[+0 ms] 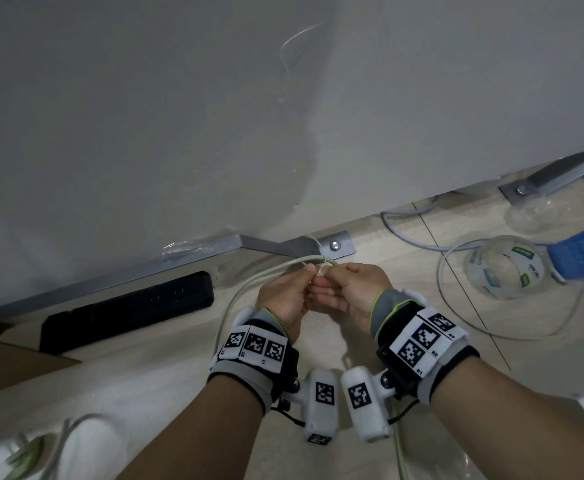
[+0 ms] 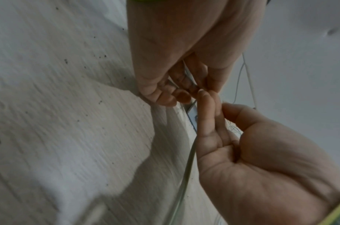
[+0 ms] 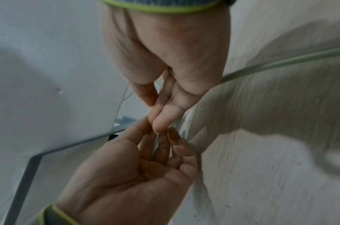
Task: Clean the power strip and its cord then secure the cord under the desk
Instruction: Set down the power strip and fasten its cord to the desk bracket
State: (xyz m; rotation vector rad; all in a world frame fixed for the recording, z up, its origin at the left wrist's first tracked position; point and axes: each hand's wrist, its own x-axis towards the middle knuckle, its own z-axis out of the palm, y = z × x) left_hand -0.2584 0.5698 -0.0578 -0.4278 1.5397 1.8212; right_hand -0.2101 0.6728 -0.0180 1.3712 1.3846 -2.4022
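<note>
A: Where do the hands sit against the metal bracket?

B: Just in front of it, low over the wood floor. The left hand and right hand meet fingertip to fingertip, and both pinch a thin white tie that loops up over the bracket's bar.

A: So neither hand is slack?

B: No. The left fingers are curled on the tie, and the right fingers pinch it from the other side, thumb against fingertip.

A: And the cord?

B: The pale cord arches just under the bracket, passes behind the fingertips at the tie, then sweeps down and left of the left hand towards the bottom of the view. Its long run lies roughly from the bracket back towards the person.

A: The power strip?

B: The black power strip lies flat on the floor to the left of the bracket, its long axis following the grey frame rail beside it. It lies well apart from the hands.

A: Room to move?

B: Tight behind the bracket, where the white panel comes down close to the floor. Right of the bracket the floor carries a clear tape roll, a blue pack and loops of grey cable. Bare floor lies between the bracket and the person's wrists.
</note>
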